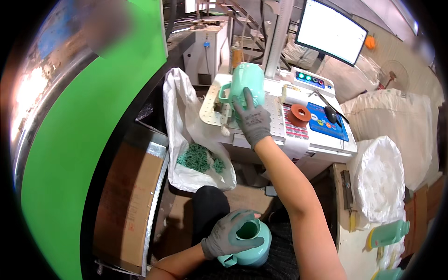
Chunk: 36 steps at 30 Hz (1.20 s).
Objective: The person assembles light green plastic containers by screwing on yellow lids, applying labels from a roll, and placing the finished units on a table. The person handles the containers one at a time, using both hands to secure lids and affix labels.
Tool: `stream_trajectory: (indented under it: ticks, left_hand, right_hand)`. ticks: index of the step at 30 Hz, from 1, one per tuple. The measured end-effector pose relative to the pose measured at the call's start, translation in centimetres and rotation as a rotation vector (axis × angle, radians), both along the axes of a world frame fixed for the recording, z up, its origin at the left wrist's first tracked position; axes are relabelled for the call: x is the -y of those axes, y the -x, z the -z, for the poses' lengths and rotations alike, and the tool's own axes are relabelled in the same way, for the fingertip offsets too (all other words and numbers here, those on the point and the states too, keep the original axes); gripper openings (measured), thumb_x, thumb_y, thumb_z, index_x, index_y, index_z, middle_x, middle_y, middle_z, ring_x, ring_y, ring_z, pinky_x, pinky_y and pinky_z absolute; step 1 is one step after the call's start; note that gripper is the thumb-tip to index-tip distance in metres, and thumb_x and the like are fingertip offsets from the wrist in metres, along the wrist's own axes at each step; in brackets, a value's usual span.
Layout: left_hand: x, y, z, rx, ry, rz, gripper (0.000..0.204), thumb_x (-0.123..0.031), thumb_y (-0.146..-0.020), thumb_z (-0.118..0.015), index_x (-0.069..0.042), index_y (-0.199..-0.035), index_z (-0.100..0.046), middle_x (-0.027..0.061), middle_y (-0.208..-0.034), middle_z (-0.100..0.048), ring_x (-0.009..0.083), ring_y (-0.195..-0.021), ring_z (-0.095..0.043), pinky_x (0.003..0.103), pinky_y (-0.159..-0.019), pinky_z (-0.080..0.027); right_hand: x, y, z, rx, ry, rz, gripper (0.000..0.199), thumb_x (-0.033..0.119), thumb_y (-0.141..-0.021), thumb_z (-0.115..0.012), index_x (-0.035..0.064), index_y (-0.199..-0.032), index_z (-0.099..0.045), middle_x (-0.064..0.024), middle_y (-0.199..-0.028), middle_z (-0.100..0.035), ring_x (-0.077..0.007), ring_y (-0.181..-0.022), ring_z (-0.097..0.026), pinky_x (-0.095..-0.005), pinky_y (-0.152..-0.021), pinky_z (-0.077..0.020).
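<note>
Both my hands wear grey gloves. My left hand point(232, 234) is wrapped round the neck of a teal plastic jug point(261, 249) at my lap; its round mouth faces up and its handle shows at the lower left. My right hand point(253, 120) reaches out to the workbench and grips the near end of a second teal jug point(249, 77), with fingers and thumb spread over it. That jug is on a perforated metal plate point(275, 114), its handle to the left. Whether it rests fully on the plate I cannot tell.
A white sack point(179, 112) with teal plastic scraps point(195, 157) stands left of the bench. A brown tape roll point(299, 115), mouse point(330, 114), button box point(312, 79) and monitor point(331, 30) are at right. A green panel point(60, 154) curves along the left; another jug point(388, 234) lies lower right.
</note>
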<state>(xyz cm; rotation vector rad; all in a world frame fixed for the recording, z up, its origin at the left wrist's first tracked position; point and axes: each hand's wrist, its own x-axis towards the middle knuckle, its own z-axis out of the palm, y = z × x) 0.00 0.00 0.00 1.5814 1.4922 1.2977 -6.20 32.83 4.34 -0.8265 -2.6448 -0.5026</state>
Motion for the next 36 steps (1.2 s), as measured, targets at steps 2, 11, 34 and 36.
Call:
stream_trajectory:
  ticks: [2, 11, 34, 36]
  left_hand:
    - [-1.9, -1.0, 0.0, 0.053, -0.039, 0.121, 0.072, -0.032, -0.079, -0.095, -0.006, -0.138, -0.062, 0.0175, -0.125, -0.068, 0.0328, -0.112, -0.068, 0.043, -0.099, -0.055]
    - [-2.8, 2.9, 0.1, -0.063, 0.083, 0.137, 0.064, -0.028, -0.079, -0.084, 0.003, -0.129, -0.061, 0.0168, -0.125, -0.058, 0.0301, -0.112, -0.06, 0.043, -0.098, -0.05]
    - [-8.9, -2.9, 0.2, -0.47, 0.229, 0.394, 0.044, -0.027, -0.103, -0.059, 0.002, -0.137, -0.055, 0.0147, -0.132, -0.058, 0.0279, -0.124, -0.055, 0.041, -0.112, -0.04]
    - [-8.6, -3.5, -0.5, -0.486, 0.203, 0.392, 0.042, -0.024, -0.1, -0.061, 0.002, -0.132, -0.057, 0.0154, -0.127, -0.058, 0.0305, -0.122, -0.055, 0.042, -0.111, -0.041]
  right_hand:
    - [-3.1, -3.1, 2.2, -0.143, -0.233, -0.044, 0.074, 0.034, -0.095, -0.067, 0.0366, -0.164, -0.039, -0.0197, -0.169, -0.038, -0.0302, -0.081, -0.076, -0.0404, -0.062, -0.0615]
    - [12.9, -27.1, 6.1, -0.784, 0.092, -0.091, 0.068, 0.03, -0.091, -0.076, 0.0116, -0.151, -0.05, -0.0209, -0.151, -0.052, -0.0387, -0.124, -0.062, -0.0499, -0.102, -0.0518]
    - [73.2, -75.2, 23.9, 0.005, 1.892, 1.779, 0.075, 0.065, -0.085, -0.069, 0.0104, -0.136, -0.072, -0.0162, -0.142, -0.068, -0.0341, -0.132, -0.063, -0.0427, -0.111, -0.0483]
    - [71.8, -75.2, 22.0, 0.099, 1.941, 1.666, 0.073, 0.063, -0.084, -0.072, 0.0095, -0.133, -0.074, -0.0158, -0.139, -0.07, -0.0332, -0.128, -0.065, -0.0427, -0.11, -0.0496]
